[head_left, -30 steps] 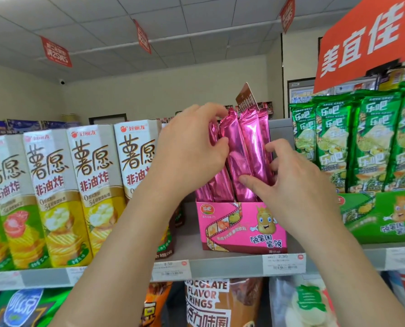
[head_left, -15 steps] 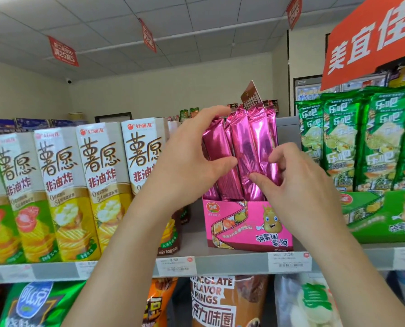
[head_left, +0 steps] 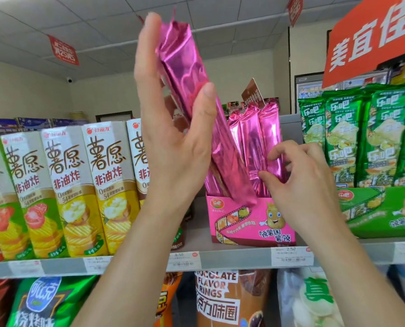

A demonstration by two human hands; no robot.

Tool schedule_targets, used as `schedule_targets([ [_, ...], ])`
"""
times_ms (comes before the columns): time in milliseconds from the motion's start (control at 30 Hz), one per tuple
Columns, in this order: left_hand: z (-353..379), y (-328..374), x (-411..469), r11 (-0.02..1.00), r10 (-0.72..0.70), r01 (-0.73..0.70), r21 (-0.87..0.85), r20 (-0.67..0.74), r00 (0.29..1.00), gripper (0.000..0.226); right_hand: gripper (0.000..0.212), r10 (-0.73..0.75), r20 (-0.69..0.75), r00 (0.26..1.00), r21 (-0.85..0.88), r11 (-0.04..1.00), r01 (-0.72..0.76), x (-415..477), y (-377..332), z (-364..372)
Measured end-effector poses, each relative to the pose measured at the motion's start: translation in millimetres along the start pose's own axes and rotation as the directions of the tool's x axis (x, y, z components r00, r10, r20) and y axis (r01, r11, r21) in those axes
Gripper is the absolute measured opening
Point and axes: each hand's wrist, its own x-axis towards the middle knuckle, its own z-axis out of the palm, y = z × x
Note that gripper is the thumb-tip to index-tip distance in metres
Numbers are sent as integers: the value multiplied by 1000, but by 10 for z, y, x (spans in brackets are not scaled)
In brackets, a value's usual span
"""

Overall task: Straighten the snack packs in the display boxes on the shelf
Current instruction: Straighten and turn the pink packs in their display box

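1. While I watch the pink display box (head_left: 253, 223) on the shelf (head_left: 232, 257), tall chip cartons (head_left: 107, 185) stand left of it, and a green display box (head_left: 385, 211) of green packs (head_left: 343, 133) stands right of it.
2. High above-left of the box, the left hand (head_left: 173, 128) clamps a lifted pink pack (head_left: 185, 60) between thumb and fingers. The tilted pack blocks my view of the box's left side.
3. Inside the box stand upright pink packs (head_left: 255, 142). The right hand (head_left: 300, 180) pinches the rightmost one.
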Motion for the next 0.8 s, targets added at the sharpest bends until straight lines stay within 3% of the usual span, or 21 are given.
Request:
schedule_targets([
  [67, 1, 83, -24, 1000, -28, 28, 2, 47, 998, 54, 30, -12, -12, 1000, 16, 1000, 13, -6, 3, 0],
  [267, -38, 274, -319, 935, -276, 292, -200, 103, 956, 35, 20, -127, -64, 990, -21, 992, 126, -120, 37, -35],
  [400, -54, 431, -597, 857, -402, 403, -320, 72, 913, 23, 21, -161, -90, 983, 214, 961, 177, -326, 40, -231],
  [467, -19, 495, -741, 840, -437, 431, -330, 58, 897, 19, 24, -157, 122, 980, 483, 872, 80, -470, 61, -350],
  [500, 5, 522, -811, 840, -445, 435, -326, 46, 894, 17, 27, -143, 312, 939, 610, 788, -83, -565, 77, -406],
  [567, 61, 574, -941, 842, -465, 445, -306, 7, 885, 13, 53, -152, 583, 798, 650, 678, -345, -810, 169, -496],
  [633, 139, 637, -1065, 837, -496, 468, -282, -31, 868, 12, 77, -138, 658, 740, 603, 685, -408, -1072, 230, -554],
  [800, 388, 789, -1342, 676, -672, 603, -424, -19, 740, 11, 37, -74, 591, 803, 643, 644, -414, -1393, 326, -730],
])
